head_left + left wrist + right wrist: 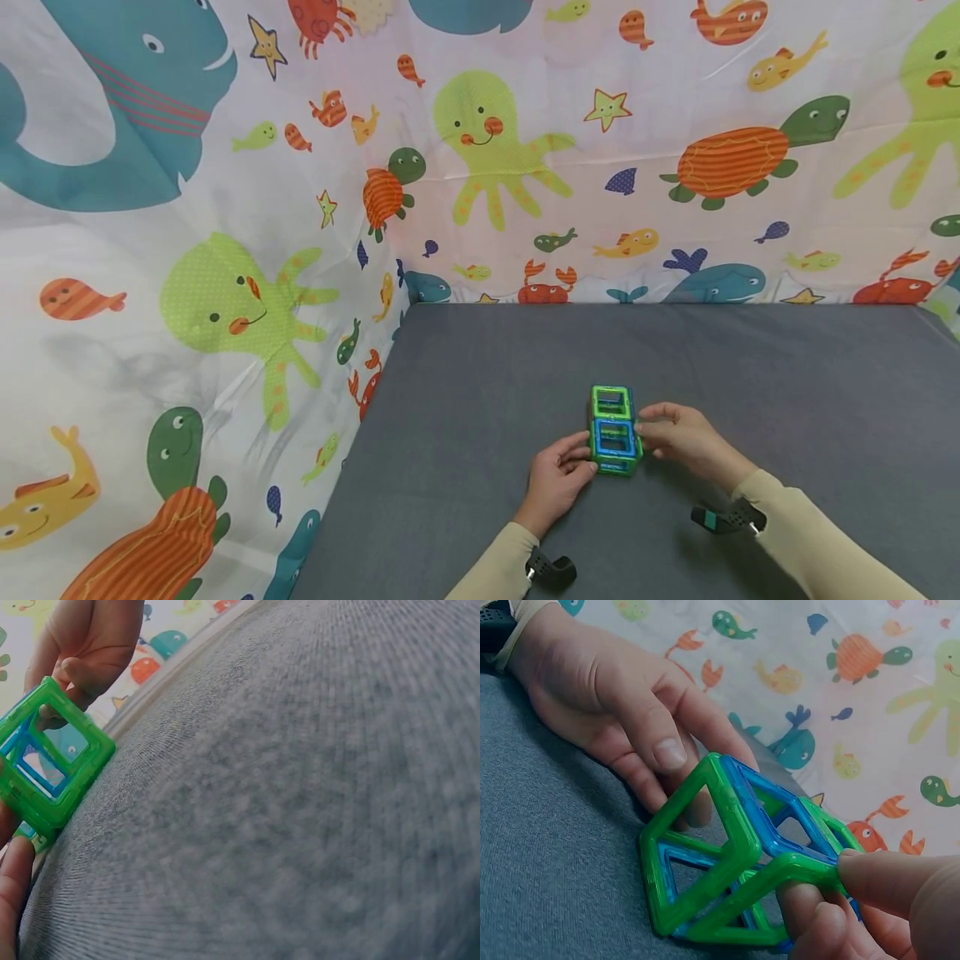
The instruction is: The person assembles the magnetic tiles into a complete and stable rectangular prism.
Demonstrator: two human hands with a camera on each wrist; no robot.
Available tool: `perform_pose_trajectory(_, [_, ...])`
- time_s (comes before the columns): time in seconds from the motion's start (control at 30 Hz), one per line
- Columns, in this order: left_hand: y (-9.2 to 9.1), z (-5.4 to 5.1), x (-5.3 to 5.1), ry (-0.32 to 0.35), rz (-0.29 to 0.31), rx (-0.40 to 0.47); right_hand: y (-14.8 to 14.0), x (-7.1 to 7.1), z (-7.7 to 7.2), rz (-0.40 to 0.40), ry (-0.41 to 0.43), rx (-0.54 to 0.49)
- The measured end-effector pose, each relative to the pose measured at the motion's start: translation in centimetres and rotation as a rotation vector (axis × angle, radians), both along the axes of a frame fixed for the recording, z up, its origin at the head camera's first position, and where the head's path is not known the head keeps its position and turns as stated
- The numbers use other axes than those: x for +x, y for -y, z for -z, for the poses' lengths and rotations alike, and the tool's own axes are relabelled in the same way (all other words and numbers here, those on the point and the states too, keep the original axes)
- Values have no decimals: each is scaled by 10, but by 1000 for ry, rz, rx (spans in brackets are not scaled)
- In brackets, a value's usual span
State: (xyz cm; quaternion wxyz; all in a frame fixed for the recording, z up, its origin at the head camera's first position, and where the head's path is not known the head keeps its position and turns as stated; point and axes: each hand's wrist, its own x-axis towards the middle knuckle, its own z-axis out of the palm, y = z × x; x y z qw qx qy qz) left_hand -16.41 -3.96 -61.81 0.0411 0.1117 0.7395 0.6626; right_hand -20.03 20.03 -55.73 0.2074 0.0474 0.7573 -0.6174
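A small boxy structure of magnetic tiles (615, 419), made of green and blue see-through square frames, stands on the grey cloth. My left hand (555, 483) holds its left side, with the thumb near the front corner and fingers along the side. On the opposite side, my right hand (686, 437) pinches a green magnetic tile (761, 900) between thumb and fingers. That tile slants outward from the structure in the right wrist view. Left-hand fingertips (13, 881) show at the left wrist view's edge, close to a green square tile (82, 776).
The grey cloth-covered table (465, 375) stretches around both hands. A white curtain (420, 250) printed with sea animals hangs along the back and left edges. Each wrist wears a dark strap with a small device (727, 518).
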Motion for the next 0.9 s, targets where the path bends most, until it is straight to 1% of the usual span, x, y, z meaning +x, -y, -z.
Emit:
perform_pose_trajectory(0.1, [0,0,0,-19,7,-16,1,1,-1,-1,-6,13])
perform_pose_trajectory(0.23, [-1,0,1,-67,11,-45,3,2,-1,7,-13,25])
perform_pose_trajectory(0.3, [-1,0,1,-77,10,-52,3,2,0,9,-13,29])
perform_pose_trajectory(0.57, [-2,3,-1,-77,2,-72,4,2,2,23,10,20])
perform_pose_trajectory(0.77, [-2,3,0,-91,4,-80,4,3,5,25,13,-26])
perform_pose_trajectory(0.9, [-2,2,1,-80,0,-64,3,2,5,15,18,-51])
